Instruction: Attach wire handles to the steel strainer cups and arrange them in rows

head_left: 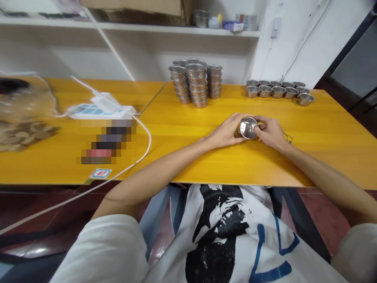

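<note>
Between both hands, low over the yellow table (pixel 191 161), is a small metal cup with holes (pixel 248 128), its open mouth tilted toward me. My left hand (pixel 228 130) wraps around the cup's left side. My right hand (pixel 270 131) pinches the rim on the right, thumb at the mouth. Some thin metal rings or wires (pixel 288 137) lie by my right wrist, partly hidden by it. Farther back stand tall stacks of similar perforated cups (pixel 196 84). Two rows of single cups (pixel 278 92) sit at the back right.
A white power strip (pixel 103 112) with a plugged-in adapter lies on the left, its white cable (pixel 149 137) looping over the table edge. Round wooden-looking pieces (pixel 25 135) are piled at far left. A shelf (pixel 141 26) with a cardboard box runs along the back wall.
</note>
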Tool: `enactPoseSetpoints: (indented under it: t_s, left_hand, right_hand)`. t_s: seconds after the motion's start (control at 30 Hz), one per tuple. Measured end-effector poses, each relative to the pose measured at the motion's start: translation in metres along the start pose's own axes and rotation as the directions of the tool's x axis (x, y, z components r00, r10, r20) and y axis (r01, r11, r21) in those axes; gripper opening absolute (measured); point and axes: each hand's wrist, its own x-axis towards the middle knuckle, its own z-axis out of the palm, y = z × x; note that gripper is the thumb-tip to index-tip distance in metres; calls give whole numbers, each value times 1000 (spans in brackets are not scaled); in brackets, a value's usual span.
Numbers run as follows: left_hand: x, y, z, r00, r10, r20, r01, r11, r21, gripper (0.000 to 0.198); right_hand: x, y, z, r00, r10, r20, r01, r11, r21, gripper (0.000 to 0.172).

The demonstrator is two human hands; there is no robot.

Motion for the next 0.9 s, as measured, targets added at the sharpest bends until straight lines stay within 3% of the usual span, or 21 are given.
enactPoseSetpoints:
  t_s: [0.13,0.3,0.43,0.57,0.7,0.83,0.9]
  left_hand:
    - [-2,-14,3,985,-155,-76,148,985,-92,87]
    - [-2,-37,7,965,-255,-64,223,923,-313,100]
    - [-5,-54,6,964,-267,3,257,923,-287,96]
    - [-9,-61,-1,962,-265,57,271,953,-138,78]
    - [-10,-59,-8,969,-226,98,229,973,-14,66]
    - [-8,-55,-9,971,-210,113,204,977,65,61]
    - [-8,-53,-9,971,-209,118,201,977,78,60]
  right_hand:
    - [1,1,-5,999,-31,23,27,989,147,46]
    - [10,13,-10,970,-205,133,200,979,51,38]
    - [28,38,-20,978,-205,37,206,978,-19,29]
    - [51,77,-53,983,-60,-174,20,975,-223,14]
    - [64,113,-92,903,158,-399,-284,916,-282,5]
    - [68,136,-109,829,292,-477,-420,889,-185,21]
    - [69,142,-110,856,216,-471,-357,905,-233,34]
